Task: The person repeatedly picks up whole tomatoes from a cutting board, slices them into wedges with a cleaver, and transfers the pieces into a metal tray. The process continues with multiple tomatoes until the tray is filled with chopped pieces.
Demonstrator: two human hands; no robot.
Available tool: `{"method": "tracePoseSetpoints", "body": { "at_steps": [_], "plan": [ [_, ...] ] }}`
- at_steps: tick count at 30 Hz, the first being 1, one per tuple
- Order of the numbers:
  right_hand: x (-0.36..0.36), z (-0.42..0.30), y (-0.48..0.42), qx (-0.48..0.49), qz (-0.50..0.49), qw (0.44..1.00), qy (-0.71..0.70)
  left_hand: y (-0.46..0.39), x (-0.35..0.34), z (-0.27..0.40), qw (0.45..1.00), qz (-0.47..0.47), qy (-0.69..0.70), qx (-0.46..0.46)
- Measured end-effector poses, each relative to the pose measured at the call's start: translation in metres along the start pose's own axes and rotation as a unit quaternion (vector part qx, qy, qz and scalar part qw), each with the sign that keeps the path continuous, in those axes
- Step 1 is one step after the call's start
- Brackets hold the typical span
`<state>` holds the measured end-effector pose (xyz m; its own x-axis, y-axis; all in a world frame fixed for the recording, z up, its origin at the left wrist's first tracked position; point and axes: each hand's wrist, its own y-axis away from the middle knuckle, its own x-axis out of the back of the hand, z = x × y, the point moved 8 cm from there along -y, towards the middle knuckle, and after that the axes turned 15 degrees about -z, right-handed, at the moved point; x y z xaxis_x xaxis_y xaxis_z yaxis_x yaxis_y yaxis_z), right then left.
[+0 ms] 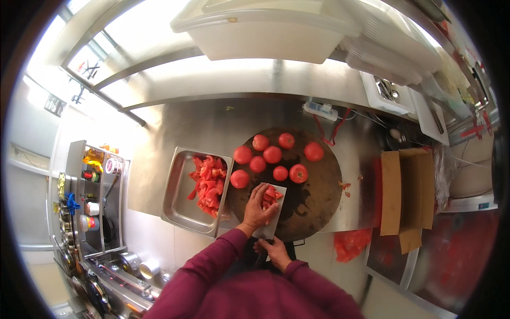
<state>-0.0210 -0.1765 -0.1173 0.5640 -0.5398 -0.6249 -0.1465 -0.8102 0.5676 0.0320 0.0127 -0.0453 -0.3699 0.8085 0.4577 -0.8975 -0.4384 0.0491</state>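
Note:
My right hand (275,251) grips the handle of a cleaver at the near edge of a round wooden chopping block (318,199). The cleaver's broad blade (267,231) lies flat or nearly so, with chopped tomato pieces (272,193) on it. Over those pieces my left hand (258,207) is cupped, fingers and thumb holding them against the blade and hiding part of them. Several whole tomatoes (272,154) sit on the far half of the block. Left of the block, a steel pan (175,199) holds a heap of cut tomato (208,185) along its right side.
A steel shelf edge (223,95) runs above the worktop's back, bearing a large white plastic tub (263,36). A power strip (320,111) with cables lies at the back. To the right stand an open cardboard box (406,195) and a red plastic bag (351,245).

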Motion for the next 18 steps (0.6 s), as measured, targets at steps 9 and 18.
{"method": "tracePoseSetpoints", "body": {
  "at_steps": [9, 18],
  "plan": [
    [-0.047, -0.036, -0.010, -0.003, -0.070, 0.992, 0.109, 0.019, 0.070, 0.027, 0.988, 0.145, 0.036, -0.030],
    [-0.140, -0.056, -0.054, -0.034, -0.126, 0.982, 0.137, 0.067, 0.164, -0.003, 0.960, 0.275, -0.045, 0.029]
  ]
}}
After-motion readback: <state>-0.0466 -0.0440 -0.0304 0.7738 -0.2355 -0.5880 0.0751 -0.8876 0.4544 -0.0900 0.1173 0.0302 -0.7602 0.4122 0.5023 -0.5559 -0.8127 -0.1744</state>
